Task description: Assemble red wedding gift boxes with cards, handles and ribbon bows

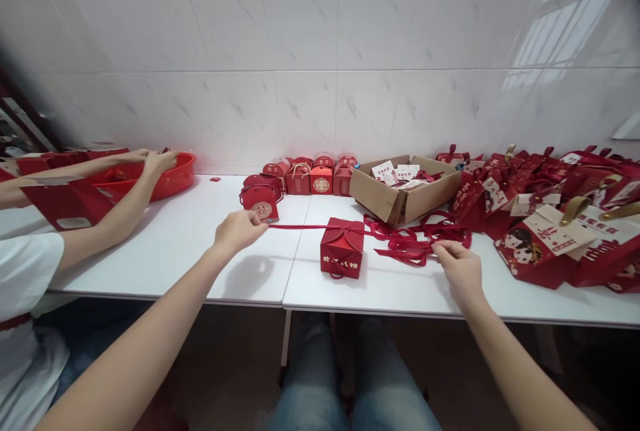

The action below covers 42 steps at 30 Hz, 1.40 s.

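A small red gift box [342, 251] with gold lettering on its front stands near the table's front edge, between my two hands. Across its top runs a red ribbon [300, 226], stretched out to both sides. My left hand [241, 229] pinches the ribbon's left end, close to a round-topped red box [261, 203]. On the other side, my right hand [457, 267] has its fingers closed on the right end. Loose red ribbons [413, 247] lie heaped behind and beside that hand, so the exact strand there is hard to trace.
Several small red boxes [321, 181] line the wall. A cardboard box [380, 194] holds white tags. Many red gift bags [540, 244] crowd the white table [240, 281] at right. At left, another person's hands [160, 161] work over a red basin [185, 174].
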Tool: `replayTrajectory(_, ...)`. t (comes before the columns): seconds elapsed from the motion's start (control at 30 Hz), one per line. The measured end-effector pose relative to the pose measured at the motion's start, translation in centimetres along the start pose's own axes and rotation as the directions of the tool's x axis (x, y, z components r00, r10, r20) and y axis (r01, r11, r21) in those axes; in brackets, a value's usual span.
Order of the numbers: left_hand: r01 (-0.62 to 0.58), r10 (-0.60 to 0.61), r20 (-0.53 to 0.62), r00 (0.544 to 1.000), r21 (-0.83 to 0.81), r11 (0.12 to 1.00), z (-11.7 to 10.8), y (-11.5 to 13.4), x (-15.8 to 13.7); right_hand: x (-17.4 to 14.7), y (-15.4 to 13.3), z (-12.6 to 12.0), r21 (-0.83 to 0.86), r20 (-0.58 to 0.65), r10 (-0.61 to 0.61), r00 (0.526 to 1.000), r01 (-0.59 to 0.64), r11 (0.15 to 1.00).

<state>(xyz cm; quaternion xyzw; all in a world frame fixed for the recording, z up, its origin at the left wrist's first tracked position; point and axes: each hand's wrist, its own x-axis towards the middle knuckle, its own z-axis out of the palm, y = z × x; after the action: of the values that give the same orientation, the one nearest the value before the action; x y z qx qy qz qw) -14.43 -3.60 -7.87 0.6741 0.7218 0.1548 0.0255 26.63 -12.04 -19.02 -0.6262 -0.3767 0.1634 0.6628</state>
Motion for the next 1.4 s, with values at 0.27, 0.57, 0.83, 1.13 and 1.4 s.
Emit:
replayTrajectory(0.27,-0.198,0.201,-0.035,0.979,0.066,0.978,2.8,3.1,-1.1,-0.7,-0.8,1.5,-0.119,-0.102,-0.277,0.955,0.265,0.957)
replayTrajectory(0.57,-0.3,0.491,0.128,0.862,-0.651,0.697,4.6,10.0,-0.1,-2.3,-7.5,8.4,-0.075,0.55,-0.438,0.711,0.565,0.821)
replayTrajectory(0.83,-0.19,0.436,0.159,0.886,-0.733,0.654,5.9,10.7,-1.3,-1.9,-6.8,10.8,-0.102,0.633,-0.232,0.738,0.377,0.92)
replayTrajectory(1.13,-0.082,0.295,0.163,0.942,-0.738,0.67,6.6,10.5,-1.6,-2.5,-5.6,10.9,-0.127,0.499,-0.174,0.849,0.271,0.954)
replayTrajectory(1.4,0.096,0.211,0.34,0.917,-0.699,0.709,5.7,10.1,-0.7,-1.2,-5.7,10.7,-0.217,0.632,0.005,0.775,0.171,0.961)
